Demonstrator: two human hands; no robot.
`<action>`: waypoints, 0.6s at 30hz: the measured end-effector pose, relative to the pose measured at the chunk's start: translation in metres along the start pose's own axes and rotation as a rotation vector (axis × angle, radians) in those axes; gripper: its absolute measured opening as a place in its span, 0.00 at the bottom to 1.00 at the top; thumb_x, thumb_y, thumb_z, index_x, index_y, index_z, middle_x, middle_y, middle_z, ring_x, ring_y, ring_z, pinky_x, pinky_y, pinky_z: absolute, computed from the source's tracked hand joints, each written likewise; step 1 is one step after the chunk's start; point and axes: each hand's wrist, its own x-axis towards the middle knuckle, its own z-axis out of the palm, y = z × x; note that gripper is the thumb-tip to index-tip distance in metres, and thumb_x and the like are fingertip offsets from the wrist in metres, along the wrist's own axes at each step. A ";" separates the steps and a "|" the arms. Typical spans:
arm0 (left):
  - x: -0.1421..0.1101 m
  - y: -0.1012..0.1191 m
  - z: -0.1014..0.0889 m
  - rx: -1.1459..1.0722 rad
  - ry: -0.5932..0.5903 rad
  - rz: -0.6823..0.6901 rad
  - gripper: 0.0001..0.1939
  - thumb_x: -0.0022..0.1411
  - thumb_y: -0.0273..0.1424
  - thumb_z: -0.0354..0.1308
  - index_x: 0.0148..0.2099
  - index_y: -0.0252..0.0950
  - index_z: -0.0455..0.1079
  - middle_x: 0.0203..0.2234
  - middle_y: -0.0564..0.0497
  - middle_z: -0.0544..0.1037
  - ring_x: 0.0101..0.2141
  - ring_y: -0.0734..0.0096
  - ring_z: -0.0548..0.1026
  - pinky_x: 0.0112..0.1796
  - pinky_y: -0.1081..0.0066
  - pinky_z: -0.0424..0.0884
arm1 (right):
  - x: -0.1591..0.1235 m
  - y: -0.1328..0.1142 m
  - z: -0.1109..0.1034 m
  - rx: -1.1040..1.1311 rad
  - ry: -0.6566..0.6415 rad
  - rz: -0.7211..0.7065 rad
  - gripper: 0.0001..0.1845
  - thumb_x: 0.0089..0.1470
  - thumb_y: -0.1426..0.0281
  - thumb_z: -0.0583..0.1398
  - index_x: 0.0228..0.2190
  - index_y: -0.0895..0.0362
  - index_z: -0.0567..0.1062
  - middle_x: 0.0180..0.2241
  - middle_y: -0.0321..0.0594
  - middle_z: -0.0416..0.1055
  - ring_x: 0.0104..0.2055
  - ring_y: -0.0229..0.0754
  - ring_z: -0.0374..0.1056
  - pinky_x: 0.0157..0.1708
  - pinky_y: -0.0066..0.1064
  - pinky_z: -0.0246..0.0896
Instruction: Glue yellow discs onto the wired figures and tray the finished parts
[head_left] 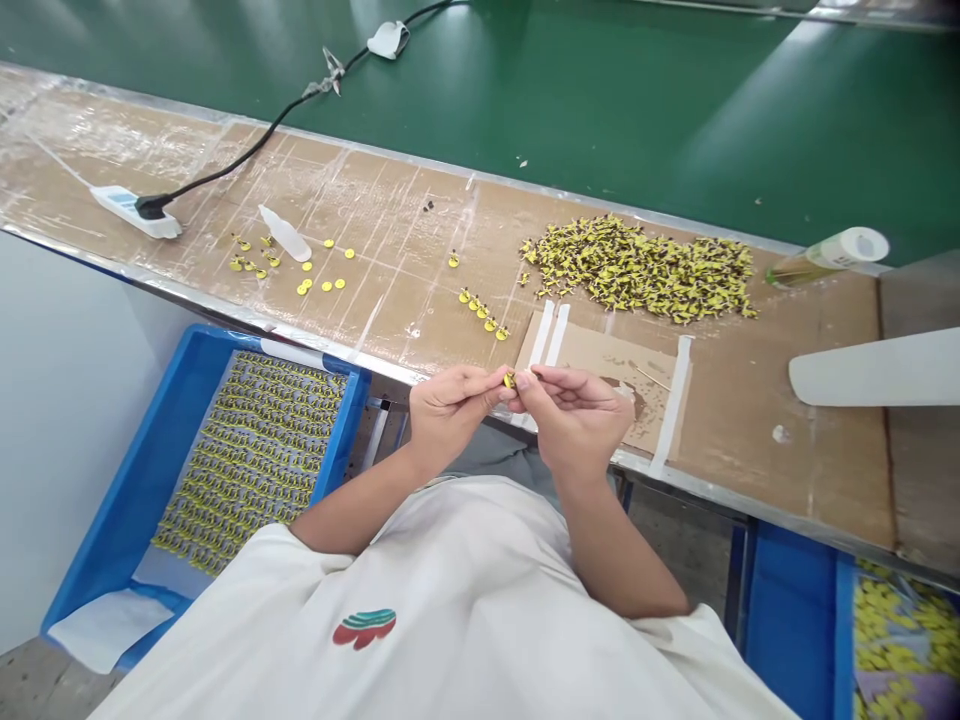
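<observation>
My left hand [448, 405] and my right hand [574, 415] meet at the near edge of the workbench [420, 290], fingers pinched together on one small yellow part [509, 379] held between them. A short row of the same yellow parts [482, 311] lies on the bench just beyond my hands. Farther right is a large heap of yellow and black parts [641, 268]. More loose yellow discs [315, 275] are scattered at the left around a small white bottle [285, 234].
A blue tray [161, 450] lined with rows of yellow parts sits below the bench at my left; another blue bin [795, 610] is at lower right. A power strip [135, 211] with black cable, a tube [829, 255] and a white blade-like piece [877, 368] lie on the bench. A green belt [600, 90] runs behind.
</observation>
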 end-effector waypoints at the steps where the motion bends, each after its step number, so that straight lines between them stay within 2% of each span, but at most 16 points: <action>1: 0.000 0.000 0.000 0.002 0.001 -0.010 0.12 0.53 0.31 0.71 0.41 0.50 0.81 0.33 0.53 0.84 0.33 0.73 0.79 0.37 0.72 0.76 | 0.000 0.001 -0.001 0.009 -0.002 0.001 0.10 0.42 0.69 0.74 0.28 0.58 0.81 0.24 0.37 0.78 0.21 0.40 0.75 0.23 0.28 0.78; 6: -0.004 -0.002 -0.002 0.015 0.012 -0.023 0.11 0.53 0.32 0.71 0.41 0.49 0.82 0.32 0.52 0.84 0.33 0.72 0.79 0.37 0.72 0.76 | 0.001 0.007 -0.004 0.037 -0.013 0.013 0.11 0.43 0.69 0.75 0.28 0.58 0.81 0.23 0.37 0.78 0.21 0.40 0.75 0.23 0.28 0.78; 11: -0.005 -0.010 -0.005 0.076 0.023 0.021 0.12 0.55 0.31 0.70 0.43 0.48 0.81 0.35 0.51 0.84 0.35 0.73 0.80 0.39 0.73 0.76 | 0.006 0.012 -0.007 -0.006 -0.083 0.015 0.12 0.43 0.66 0.74 0.29 0.57 0.80 0.24 0.36 0.78 0.22 0.39 0.75 0.23 0.27 0.77; 15: -0.004 -0.022 -0.009 0.049 -0.025 0.136 0.18 0.56 0.28 0.69 0.49 0.48 0.80 0.41 0.51 0.83 0.39 0.71 0.81 0.42 0.72 0.78 | 0.009 0.017 -0.007 0.011 -0.098 0.013 0.14 0.44 0.65 0.74 0.33 0.57 0.80 0.24 0.35 0.78 0.21 0.38 0.74 0.24 0.27 0.75; 18: -0.003 -0.030 -0.014 -0.024 -0.088 0.163 0.24 0.57 0.28 0.68 0.56 0.50 0.75 0.47 0.50 0.80 0.43 0.67 0.81 0.45 0.66 0.80 | 0.012 0.022 -0.008 -0.059 -0.046 -0.034 0.16 0.45 0.63 0.73 0.34 0.57 0.80 0.25 0.35 0.78 0.22 0.38 0.74 0.25 0.29 0.75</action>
